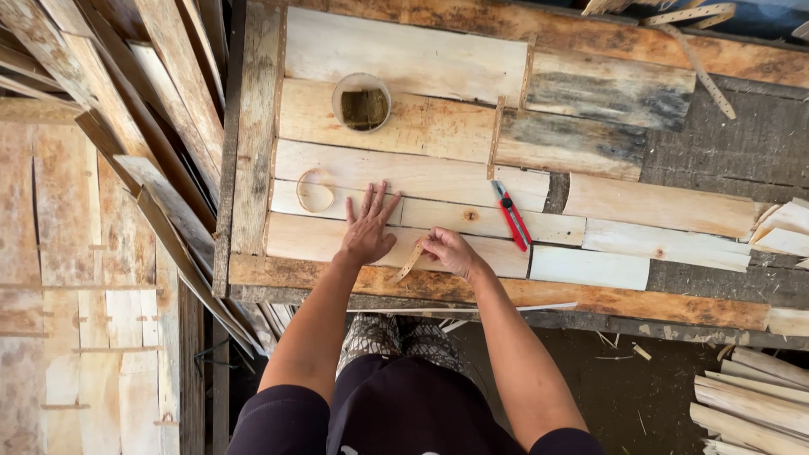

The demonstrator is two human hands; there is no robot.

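My left hand lies flat with fingers spread on the pale wooden boards laid side by side on the workbench. My right hand pinches a thin, narrow wood strip that slants down toward the bench's front rail. A red utility knife rests on the boards just right of my right hand.
A small round cup of dark liquid stands on the boards at the back. A ring-shaped mark or loop sits left of my left hand. Stacked planks lean at the left; thin wood slats lie at lower right.
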